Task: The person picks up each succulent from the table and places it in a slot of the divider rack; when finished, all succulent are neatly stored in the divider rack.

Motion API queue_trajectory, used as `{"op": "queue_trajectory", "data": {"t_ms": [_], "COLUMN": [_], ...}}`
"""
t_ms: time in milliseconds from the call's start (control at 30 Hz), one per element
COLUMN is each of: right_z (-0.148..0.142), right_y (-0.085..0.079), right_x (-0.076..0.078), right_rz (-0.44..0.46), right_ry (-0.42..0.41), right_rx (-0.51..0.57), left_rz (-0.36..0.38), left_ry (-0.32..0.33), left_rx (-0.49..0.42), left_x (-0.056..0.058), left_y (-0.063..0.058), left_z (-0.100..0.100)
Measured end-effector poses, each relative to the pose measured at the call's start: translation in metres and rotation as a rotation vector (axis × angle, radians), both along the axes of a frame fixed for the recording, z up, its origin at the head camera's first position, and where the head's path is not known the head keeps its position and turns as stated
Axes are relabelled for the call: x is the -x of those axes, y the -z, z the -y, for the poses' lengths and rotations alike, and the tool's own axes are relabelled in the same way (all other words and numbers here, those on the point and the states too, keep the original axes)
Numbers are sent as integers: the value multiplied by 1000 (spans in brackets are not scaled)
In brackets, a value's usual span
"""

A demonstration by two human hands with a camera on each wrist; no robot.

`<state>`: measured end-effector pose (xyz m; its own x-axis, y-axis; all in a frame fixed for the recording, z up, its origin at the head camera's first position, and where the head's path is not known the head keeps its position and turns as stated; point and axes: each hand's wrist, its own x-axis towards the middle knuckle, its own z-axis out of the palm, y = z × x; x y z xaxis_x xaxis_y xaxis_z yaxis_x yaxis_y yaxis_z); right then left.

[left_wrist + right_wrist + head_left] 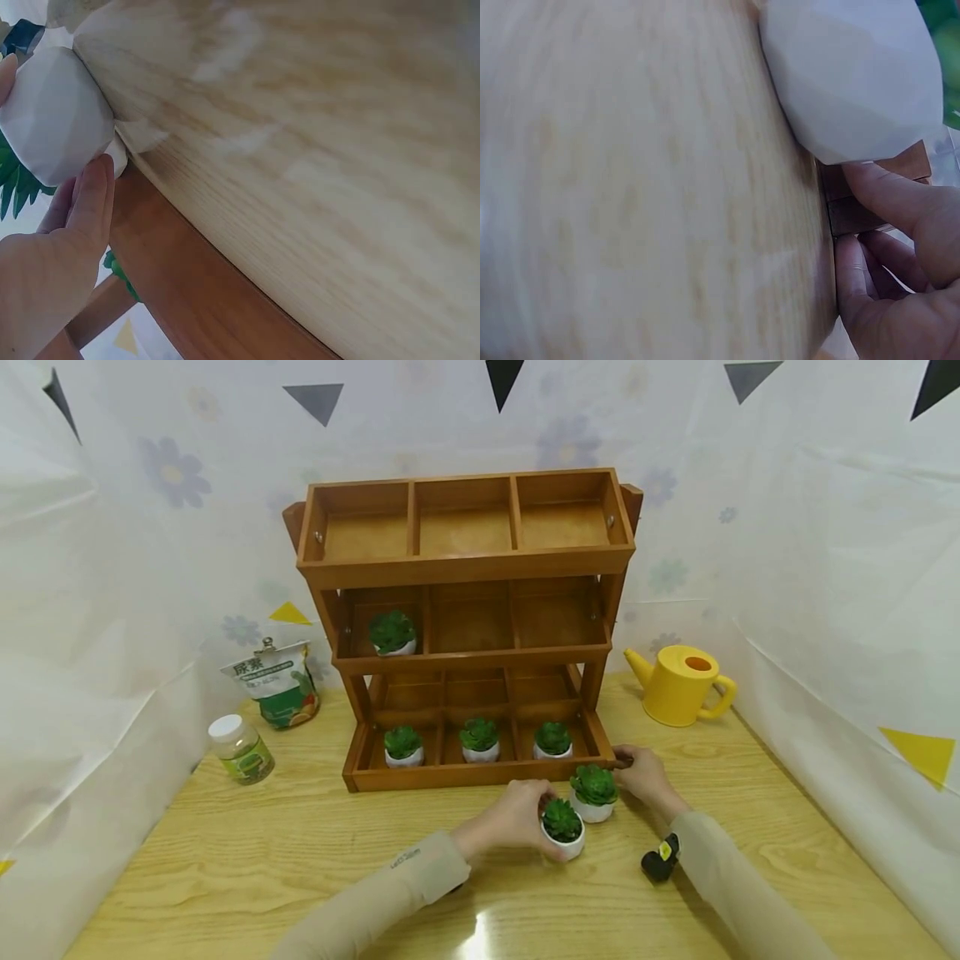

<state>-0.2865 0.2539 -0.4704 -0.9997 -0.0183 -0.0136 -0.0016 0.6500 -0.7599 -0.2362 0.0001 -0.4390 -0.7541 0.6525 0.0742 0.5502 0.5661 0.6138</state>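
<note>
My left hand [517,820] grips a small potted succulent [562,828] by its white faceted pot, thumb in front and fingers behind. In the left wrist view the pot [56,116] stands at the tabletop between thumb and fingers. Just beyond it, another potted succulent [593,795] stands before the wooden shelf's front edge. To the right of that plant, my right hand [645,777] pinches the lower right front corner of the wooden shelf [465,772]. In the right wrist view, thumb and fingers lie on either side of the brown wood [851,216], beside a white pot [855,82].
Three succulents, including a middle one [480,737], stand in the bottom tier; another succulent [392,633] sits in the middle tier's left compartment. A yellow watering can [675,687] is at right. A green-white bag [277,685] and a white-lidded jar [242,750] stand left.
</note>
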Motion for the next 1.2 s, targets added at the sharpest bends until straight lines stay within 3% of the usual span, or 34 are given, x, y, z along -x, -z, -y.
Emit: {"op": "queue_trajectory", "data": {"t_ms": [300,800,967,1067,1200], "right_z": [0,0,0,-1,-1], "right_y": [0,-4,-3,-3,-4], "right_x": [-1,-2,-2,-2,-2], "right_rz": [16,14,24,23,25], "right_ry": [0,-4,-2,-11,-11], "right_rx": [29,27,41,43,39], "left_rz": [-36,-42,-97,-171,-167], "left_ry": [37,33,27,16,-28], "left_rx": [25,49,6,-27,-85], "left_x": [1,2,-1,0,4], "left_y": [1,1,-17,-35,-61], "left_z": [-2,-1,5,12,24]}}
